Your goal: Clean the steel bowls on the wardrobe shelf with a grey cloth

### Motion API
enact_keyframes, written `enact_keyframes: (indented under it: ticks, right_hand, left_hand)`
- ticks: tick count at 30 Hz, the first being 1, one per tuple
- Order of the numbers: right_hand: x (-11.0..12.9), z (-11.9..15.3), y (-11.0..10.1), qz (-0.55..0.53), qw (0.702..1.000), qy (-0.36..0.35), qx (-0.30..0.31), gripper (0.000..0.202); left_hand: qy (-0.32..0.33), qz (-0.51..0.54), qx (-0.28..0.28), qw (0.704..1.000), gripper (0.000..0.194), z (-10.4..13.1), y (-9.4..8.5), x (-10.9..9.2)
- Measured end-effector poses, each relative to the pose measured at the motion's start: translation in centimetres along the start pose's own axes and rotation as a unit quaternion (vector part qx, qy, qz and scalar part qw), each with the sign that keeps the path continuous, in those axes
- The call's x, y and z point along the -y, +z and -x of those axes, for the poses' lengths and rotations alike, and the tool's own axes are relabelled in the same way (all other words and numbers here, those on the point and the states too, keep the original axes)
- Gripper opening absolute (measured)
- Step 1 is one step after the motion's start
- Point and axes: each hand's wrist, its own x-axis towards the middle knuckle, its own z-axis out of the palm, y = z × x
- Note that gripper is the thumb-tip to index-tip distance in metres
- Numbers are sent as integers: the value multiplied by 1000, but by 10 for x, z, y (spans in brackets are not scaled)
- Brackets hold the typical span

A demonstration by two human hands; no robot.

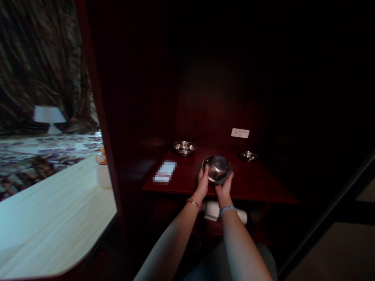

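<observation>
A shiny metal bowl [217,167] is held above the dark red shelf [249,187], its rounded bottom facing me. My left hand [203,181] grips its left side. At its lower right, my right hand [225,188] is closed on a grey cloth [229,178] pressed against the bowl. A wider metal bowl [184,148] rests at the shelf's back left, and a small metal bowl [249,156] stands at the back right.
A pixelated white item [165,171] lies on the shelf's left. White objects [212,210] sit below the shelf. Left of the dark partition [108,117] are a pale wooden table [58,218], a white pot [103,175] and a lamp [49,115]. A socket plate [240,133] is on the back wall.
</observation>
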Motion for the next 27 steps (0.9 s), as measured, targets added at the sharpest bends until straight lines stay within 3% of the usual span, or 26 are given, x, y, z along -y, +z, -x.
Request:
enact_keyframes:
  ticks: [8,18,23,27]
  right_hand:
    - [-1,-2,-1,5,1000,-7,16,56]
    - [0,2,1,-8,1000,-2,9,51]
    - [5,5,5,-30,999,-7,-9,48]
    - [9,8,7,-33,999,-7,-5,48]
  left_hand:
    - [17,8,-18,1000,51,-10,-5,9]
    - [-2,66,-19,998,41,-8,-5,6]
    - [-37,88,26,995,36,-8,-7,4]
    - [-52,39,50,997,45,-5,-6,3]
